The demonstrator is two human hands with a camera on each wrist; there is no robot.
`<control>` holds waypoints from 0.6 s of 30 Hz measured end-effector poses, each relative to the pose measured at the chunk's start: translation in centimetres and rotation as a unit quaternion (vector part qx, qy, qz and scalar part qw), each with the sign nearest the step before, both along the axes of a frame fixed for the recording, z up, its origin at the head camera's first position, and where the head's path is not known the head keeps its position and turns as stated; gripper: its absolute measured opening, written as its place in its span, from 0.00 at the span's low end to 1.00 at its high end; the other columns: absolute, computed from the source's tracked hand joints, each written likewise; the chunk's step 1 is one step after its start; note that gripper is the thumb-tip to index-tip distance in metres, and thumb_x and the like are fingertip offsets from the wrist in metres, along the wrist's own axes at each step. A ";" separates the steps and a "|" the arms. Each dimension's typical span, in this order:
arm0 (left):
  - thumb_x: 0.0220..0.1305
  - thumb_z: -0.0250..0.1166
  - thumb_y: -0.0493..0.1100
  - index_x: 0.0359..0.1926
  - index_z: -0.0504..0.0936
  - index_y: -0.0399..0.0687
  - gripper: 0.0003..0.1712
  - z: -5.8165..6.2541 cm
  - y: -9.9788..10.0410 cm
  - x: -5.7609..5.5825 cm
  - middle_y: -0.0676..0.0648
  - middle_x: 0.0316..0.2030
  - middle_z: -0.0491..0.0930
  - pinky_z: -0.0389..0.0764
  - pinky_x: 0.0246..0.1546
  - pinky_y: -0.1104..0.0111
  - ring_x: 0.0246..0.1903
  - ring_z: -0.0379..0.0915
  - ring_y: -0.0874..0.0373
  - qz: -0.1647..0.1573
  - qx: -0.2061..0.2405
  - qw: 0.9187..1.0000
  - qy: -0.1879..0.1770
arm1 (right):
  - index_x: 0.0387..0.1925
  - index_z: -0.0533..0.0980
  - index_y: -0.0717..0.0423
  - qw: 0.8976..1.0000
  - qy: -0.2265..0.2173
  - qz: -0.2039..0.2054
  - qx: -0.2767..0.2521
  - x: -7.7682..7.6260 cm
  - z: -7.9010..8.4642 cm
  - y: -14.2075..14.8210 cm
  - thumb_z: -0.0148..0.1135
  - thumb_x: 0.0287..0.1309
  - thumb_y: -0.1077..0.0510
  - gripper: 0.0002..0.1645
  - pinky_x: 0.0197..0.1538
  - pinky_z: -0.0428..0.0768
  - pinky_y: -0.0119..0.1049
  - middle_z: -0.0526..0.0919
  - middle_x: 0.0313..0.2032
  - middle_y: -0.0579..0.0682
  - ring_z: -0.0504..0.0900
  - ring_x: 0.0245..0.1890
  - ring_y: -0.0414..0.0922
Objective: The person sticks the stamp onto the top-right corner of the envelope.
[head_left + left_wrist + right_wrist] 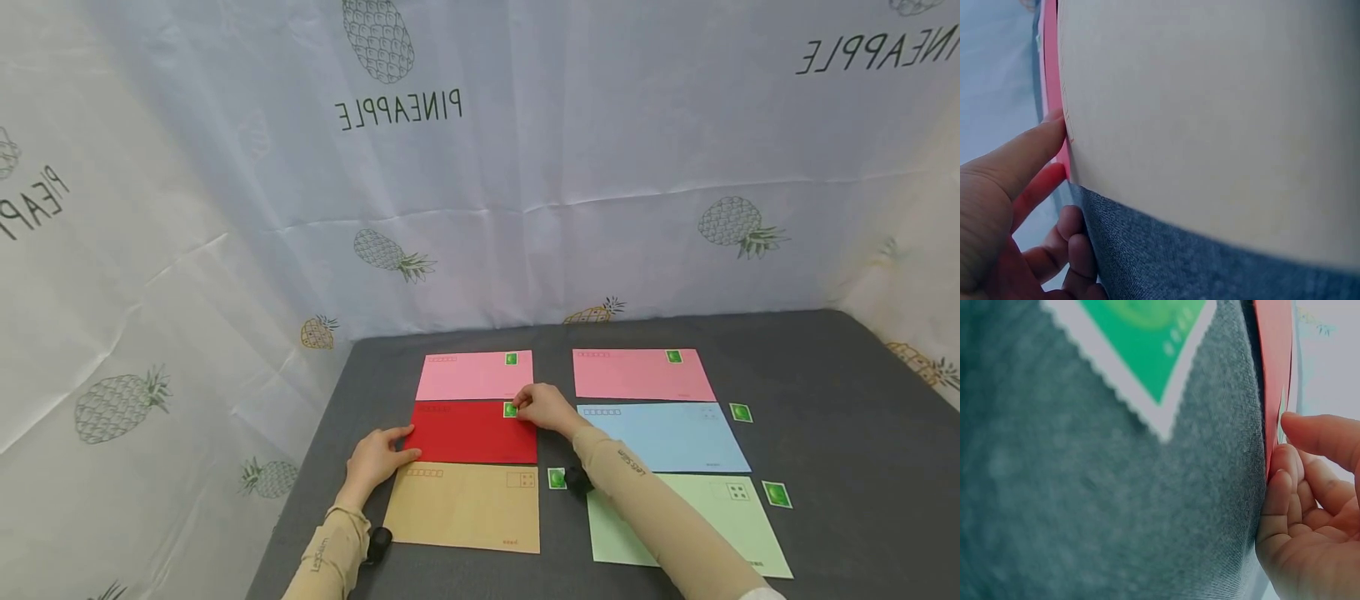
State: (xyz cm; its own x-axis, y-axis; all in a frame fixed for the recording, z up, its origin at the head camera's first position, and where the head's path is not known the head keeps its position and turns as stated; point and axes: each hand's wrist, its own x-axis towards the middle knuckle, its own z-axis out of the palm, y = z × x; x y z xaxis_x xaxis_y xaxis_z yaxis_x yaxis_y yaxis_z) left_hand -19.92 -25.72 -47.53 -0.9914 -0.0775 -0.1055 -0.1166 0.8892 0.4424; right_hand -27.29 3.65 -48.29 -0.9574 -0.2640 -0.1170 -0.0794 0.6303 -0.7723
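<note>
A red envelope (472, 435) lies in the middle of the left column. At its upper right corner, my right hand (546, 408) pinches the right edge of a green stamp (510, 410), thumb and fingertips close together. In the right wrist view the stamp (1282, 415) appears nearly edge-on against the red envelope (1274, 356), with the thumb at its border. On the other side my left hand (377, 458) spreads thumb and index finger over the red envelope's left edge. The left wrist view shows those fingertips on a thin red strip (1062, 164) beyond the tan envelope (1197, 125).
A stamped pink envelope (472, 377) tops the left column. On the right lie another stamped pink envelope (641, 375), a blue one (660, 437) and a green one (720, 533). Loose stamps lie beside the tan envelope (557, 478), blue envelope (741, 412) and green envelope (777, 494).
</note>
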 end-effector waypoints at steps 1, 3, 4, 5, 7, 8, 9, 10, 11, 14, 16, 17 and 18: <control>0.50 0.70 0.53 0.57 0.77 0.55 0.31 0.1 0.0 0.0 0.50 0.22 0.68 0.59 0.24 0.65 0.24 0.62 0.59 0.000 0.000 1.000 0.000 | 0.33 0.79 0.57 1.000 -0.001 0.001 0.000 0.0 0.0 0.0 0.66 0.49 0.61 0.07 0.32 0.75 0.31 0.80 0.29 0.49 0.73 0.28 0.42; 0.50 0.70 0.54 0.57 0.77 0.56 0.31 0.2 0.0 0.1 0.50 0.22 0.68 0.59 0.23 0.65 0.23 0.62 0.59 -0.001 0.001 1.000 0.000 | 0.33 0.79 0.57 1.000 -0.002 0.003 -0.003 0.0 0.0 0.1 0.66 0.50 0.61 0.07 0.32 0.75 0.31 0.80 0.29 0.49 0.74 0.28 0.42; 0.51 0.70 0.53 0.57 0.77 0.56 0.30 0.1 0.0 0.0 0.50 0.22 0.68 0.59 0.23 0.65 0.23 0.62 0.59 -0.002 0.001 1.000 0.000 | 0.33 0.79 0.57 1.000 -0.001 0.005 -0.004 0.0 0.0 0.1 0.66 0.50 0.61 0.06 0.32 0.75 0.31 0.80 0.29 0.49 0.74 0.28 0.42; 0.51 0.69 0.53 0.57 0.77 0.55 0.30 0.1 0.1 0.0 0.50 0.22 0.68 0.59 0.23 0.65 0.23 0.62 0.59 -0.003 0.002 1.000 0.000 | 0.32 0.79 0.57 1.000 0.001 0.005 -0.005 0.0 0.0 0.2 0.66 0.50 0.61 0.06 0.32 0.75 0.31 0.80 0.29 0.49 0.74 0.28 0.42; 0.51 0.69 0.53 0.57 0.77 0.54 0.30 0.2 0.2 -0.2 0.50 0.22 0.68 0.59 0.23 0.65 0.22 0.62 0.59 -0.005 0.005 1.000 0.001 | 0.32 0.78 0.56 1.000 0.005 0.004 -0.008 0.0 0.0 0.3 0.66 0.50 0.62 0.06 0.32 0.75 0.32 0.80 0.29 0.49 0.74 0.28 0.42; 0.52 0.69 0.52 0.57 0.78 0.53 0.29 0.2 0.2 -0.2 0.50 0.22 0.68 0.59 0.22 0.66 0.22 0.62 0.59 -0.005 0.007 1.000 0.002 | 0.32 0.78 0.56 1.000 0.005 0.003 -0.010 0.0 0.1 0.3 0.66 0.50 0.62 0.06 0.33 0.75 0.32 0.79 0.29 0.49 0.74 0.28 0.42; 0.52 0.69 0.52 0.56 0.78 0.52 0.29 0.2 0.3 -0.3 0.50 0.22 0.68 0.59 0.22 0.66 0.22 0.63 0.59 -0.005 0.010 1.000 0.003 | 0.32 0.78 0.56 1.000 0.005 0.002 -0.011 0.0 0.1 0.3 0.66 0.50 0.62 0.06 0.33 0.75 0.32 0.79 0.30 0.49 0.74 0.28 0.42; 0.52 0.69 0.51 0.56 0.78 0.52 0.29 0.2 0.3 -0.4 0.50 0.22 0.68 0.59 0.22 0.66 0.22 0.63 0.59 -0.004 0.011 1.000 0.004 | 0.32 0.78 0.56 1.000 0.006 0.003 -0.011 0.0 0.2 0.4 0.66 0.50 0.62 0.06 0.33 0.75 0.32 0.79 0.30 0.49 0.74 0.28 0.42; 0.52 0.69 0.51 0.56 0.78 0.51 0.29 0.2 0.3 -0.4 0.50 0.21 0.68 0.59 0.22 0.67 0.22 0.63 0.59 -0.002 0.013 1.000 0.003 | 0.32 0.78 0.56 1.000 0.006 0.003 -0.012 0.0 0.2 0.4 0.66 0.50 0.62 0.06 0.33 0.75 0.32 0.79 0.30 0.49 0.74 0.28 0.42; 0.52 0.69 0.50 0.55 0.78 0.50 0.28 0.3 0.3 -0.5 0.50 0.21 0.68 0.59 0.21 0.68 0.21 0.63 0.59 0.002 0.017 1.000 0.002 | 0.32 0.77 0.56 1.000 0.007 0.005 -0.015 -0.1 0.3 0.3 0.65 0.51 0.61 0.06 0.32 0.74 0.31 0.79 0.30 0.49 0.73 0.28 0.42; 0.52 0.69 0.50 0.55 0.78 0.51 0.27 0.5 0.3 -0.5 0.50 0.21 0.68 0.59 0.21 0.68 0.21 0.62 0.59 0.004 0.018 1.000 0.001 | 0.32 0.78 0.56 1.000 0.010 0.006 -0.017 -0.1 0.5 0.3 0.65 0.52 0.60 0.05 0.32 0.74 0.31 0.79 0.30 0.49 0.73 0.27 0.42; 0.52 0.68 0.50 0.55 0.78 0.51 0.27 0.6 0.3 -0.5 0.50 0.21 0.68 0.60 0.21 0.67 0.21 0.62 0.59 0.004 0.019 1.000 0.001 | 0.33 0.78 0.56 1.000 0.013 0.005 -0.017 -0.1 0.6 0.3 0.64 0.53 0.59 0.05 0.31 0.74 0.31 0.79 0.30 0.49 0.73 0.27 0.42; 0.53 0.68 0.51 0.55 0.78 0.51 0.27 0.8 0.4 -0.5 0.50 0.21 0.68 0.60 0.22 0.66 0.21 0.62 0.59 0.003 0.018 1.000 0.002 | 0.33 0.78 0.56 1.000 0.014 0.004 -0.018 -0.1 0.7 0.4 0.64 0.53 0.59 0.06 0.31 0.74 0.32 0.79 0.30 0.49 0.73 0.27 0.42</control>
State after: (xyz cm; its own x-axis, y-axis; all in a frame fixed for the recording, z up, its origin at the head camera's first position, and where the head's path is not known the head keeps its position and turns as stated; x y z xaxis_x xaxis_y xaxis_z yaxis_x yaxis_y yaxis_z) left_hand -20.40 -25.35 -46.74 -0.9913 -0.0801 -0.1043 -0.1204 0.8717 0.4750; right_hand -27.41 4.01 -47.54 -0.9579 -0.2758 -0.0804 -0.1065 0.6009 -0.7922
